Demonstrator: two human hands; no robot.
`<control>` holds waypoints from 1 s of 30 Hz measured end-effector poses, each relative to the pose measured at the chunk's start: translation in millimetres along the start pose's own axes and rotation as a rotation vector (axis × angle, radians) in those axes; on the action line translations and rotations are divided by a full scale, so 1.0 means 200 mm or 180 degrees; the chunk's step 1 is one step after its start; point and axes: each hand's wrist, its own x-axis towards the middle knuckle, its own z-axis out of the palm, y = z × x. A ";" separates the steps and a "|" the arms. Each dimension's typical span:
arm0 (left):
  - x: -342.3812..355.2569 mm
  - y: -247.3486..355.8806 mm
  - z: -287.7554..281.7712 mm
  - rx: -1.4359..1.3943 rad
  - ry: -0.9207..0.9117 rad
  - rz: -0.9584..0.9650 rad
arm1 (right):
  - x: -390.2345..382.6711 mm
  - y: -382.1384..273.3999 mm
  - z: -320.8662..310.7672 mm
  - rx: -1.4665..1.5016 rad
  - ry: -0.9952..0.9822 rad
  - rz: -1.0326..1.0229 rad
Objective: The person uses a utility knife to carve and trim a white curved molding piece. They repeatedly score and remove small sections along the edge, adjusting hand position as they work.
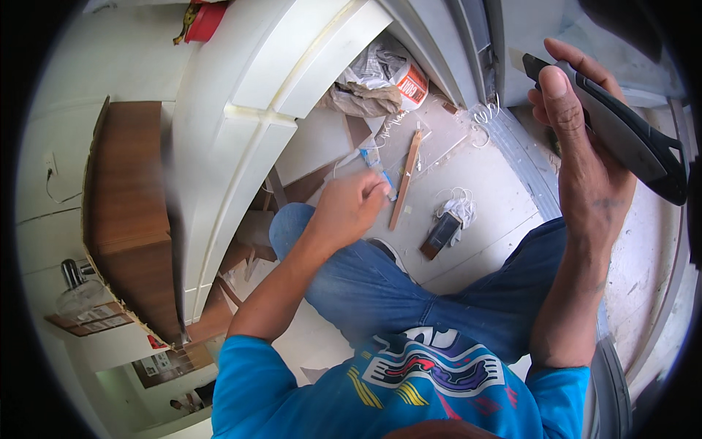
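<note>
Raised at the upper right, my right hand (578, 139) is wrapped round a grey and black utility knife (621, 121), with the thumb along its body. The knife's narrow tip points up and left, toward the glass. My left hand (355, 205) is closed in front of my left knee, fingers curled inward. Right beside its knuckles runs a thin blue and clear strip (371, 156); whether the fingers grip it or it lies behind them, I cannot tell. Beyond that hand, a narrow wooden stick (406, 179) lies on the pale floor.
A dark block (441, 235) lies by a bundle of white cord (461, 208) between my legs. A plastic-covered bucket (411, 84) stands in the far corner. White panelling (245, 124) rises at left, beside a brown wooden cabinet (131, 183). Metal door tracks (523, 157) run along the right.
</note>
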 end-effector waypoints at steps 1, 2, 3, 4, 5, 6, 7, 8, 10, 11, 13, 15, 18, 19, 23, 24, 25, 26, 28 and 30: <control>0.03 -0.03 0.03 -0.0704 0.0292 0.0604 | -0.01 -0.02 0.02 0.0077 -0.0102 -0.0082; 0.05 0.07 0.04 -0.1507 0.0324 0.0565 | -0.01 -0.03 0.04 0.0145 -0.0208 -0.0161; 0.06 0.20 0.03 -0.2306 0.0360 0.0527 | -0.02 -0.03 0.07 0.0267 -0.0333 -0.0319; 0.07 0.27 0.02 -0.2878 0.0250 0.0744 | -0.04 -0.05 0.10 0.0438 -0.0448 -0.0399; 0.08 0.31 0.01 -0.3455 0.0126 0.0962 | -0.07 -0.08 0.14 0.0674 -0.0560 -0.0380; 0.10 0.34 0.01 -0.3633 0.0190 0.1182 | -0.09 -0.10 0.17 0.0843 -0.0644 -0.0368; 0.11 0.36 0.01 -0.3809 0.0251 0.1403 | -0.13 -0.11 0.21 0.0984 -0.0755 -0.0339; 0.12 0.38 0.01 -0.3992 0.0310 0.1633 | -0.15 -0.12 0.23 0.0967 -0.0829 -0.0438; 0.12 0.39 0.01 -0.4152 0.0442 0.1659 | -0.18 -0.12 0.27 0.0922 -0.0982 -0.0700; 0.12 0.37 0.01 -0.4217 0.0493 0.1592 | -0.19 -0.12 0.29 0.0781 -0.1075 -0.0963; 0.12 0.35 -0.01 -0.4520 0.0450 0.1393 | -0.18 -0.11 0.31 0.0422 -0.1294 -0.1388; 0.15 0.25 -0.08 -0.4571 0.0398 0.1835 | -0.14 -0.12 0.29 0.0100 -0.1572 -0.1317; 0.18 0.15 -0.19 -0.4276 0.0657 0.2081 | -0.09 -0.08 0.19 0.0008 -0.2023 0.0163; 0.18 0.11 -0.21 -0.4079 0.0644 0.2114 | -0.06 -0.06 0.18 0.0509 -0.1967 0.0388; 0.17 0.10 -0.12 -0.3930 0.0827 0.2073 | -0.12 -0.14 0.30 0.1375 -0.2459 0.0755; 0.17 0.11 -0.10 -0.3921 0.0891 0.2059 | -0.16 -0.17 0.34 0.1294 -0.2591 0.0724; 0.16 0.12 -0.12 -0.3754 0.1015 0.1905 | -0.18 -0.18 0.37 0.1265 -0.2614 0.0684; 0.16 0.12 -0.13 -0.3090 0.1591 0.2007 | -0.18 -0.18 0.39 0.1239 -0.2598 0.0740; 0.14 0.12 -0.16 -0.1690 0.2654 0.2113 | -0.19 -0.16 0.40 0.1184 -0.2559 0.0850; 0.10 0.03 -0.26 0.0308 0.4260 0.2291 | -0.19 -0.12 0.39 0.1088 -0.2197 0.0886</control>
